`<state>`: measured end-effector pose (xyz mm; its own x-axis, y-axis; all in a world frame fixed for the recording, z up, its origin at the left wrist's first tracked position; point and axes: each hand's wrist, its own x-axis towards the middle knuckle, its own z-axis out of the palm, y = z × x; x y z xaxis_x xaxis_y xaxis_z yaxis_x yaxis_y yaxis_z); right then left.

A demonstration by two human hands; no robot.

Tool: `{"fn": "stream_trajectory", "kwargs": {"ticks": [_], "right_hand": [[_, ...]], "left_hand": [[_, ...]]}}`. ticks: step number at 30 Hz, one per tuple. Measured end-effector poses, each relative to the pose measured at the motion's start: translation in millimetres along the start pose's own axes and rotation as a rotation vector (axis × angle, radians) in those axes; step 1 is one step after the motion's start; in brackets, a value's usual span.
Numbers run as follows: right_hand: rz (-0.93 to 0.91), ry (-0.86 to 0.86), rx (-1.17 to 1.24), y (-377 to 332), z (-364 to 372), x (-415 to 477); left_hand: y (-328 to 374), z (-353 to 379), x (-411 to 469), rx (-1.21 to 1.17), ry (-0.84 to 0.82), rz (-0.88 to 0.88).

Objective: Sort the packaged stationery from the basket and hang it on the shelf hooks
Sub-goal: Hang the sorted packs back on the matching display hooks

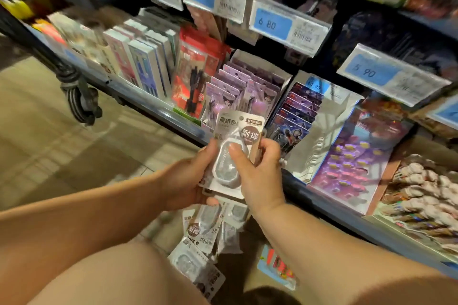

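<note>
Shop aisle, tiled floor (pixel 62 151); a low shelf (pixel 153 104) is packed with display boxes and price tags (pixel 272 25) jut out above it. Both hands hold one grey-and-white blister pack (pixel 238 126) upright, just in front of the box of purple cards (pixel 238 82). The left hand (pixel 188 176) curls round the pack's left edge and seems to clutch at least one more card behind it. The right hand (pixel 260 166) pinches the right side, thumb pressed flat on the clear bubble and fingers wrapped behind. More loose packs (pixel 205 230) of the same kind lie heaped below the wrists, close to a bare knee (pixel 124 275). No basket can be made out, nor a free hook. Likely risks: the thumb rests on slick plastic, so the pack could slide out as it is lifted. If the right hand pulls the front pack away, the cards bunched in the left could fan out and drop onto the heap. The hanging hole is not readable here, so a hurried push may miss the hook or tear the card. The lift passes the purple cards closely and could knock them askew. A shifting knee could crush the heap.
</note>
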<state>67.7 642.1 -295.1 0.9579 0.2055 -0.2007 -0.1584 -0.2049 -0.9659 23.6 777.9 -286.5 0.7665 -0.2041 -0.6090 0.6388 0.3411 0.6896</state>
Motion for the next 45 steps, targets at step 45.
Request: {"fn": "stream_trajectory", "kwargs": {"ticks": [45], "right_hand": [[-0.418, 0.319, 0.312, -159.7, -450.8, -121.3]], "left_hand": [[49.1, 464.6, -22.8, 0.062, -0.221, 0.44]]}}
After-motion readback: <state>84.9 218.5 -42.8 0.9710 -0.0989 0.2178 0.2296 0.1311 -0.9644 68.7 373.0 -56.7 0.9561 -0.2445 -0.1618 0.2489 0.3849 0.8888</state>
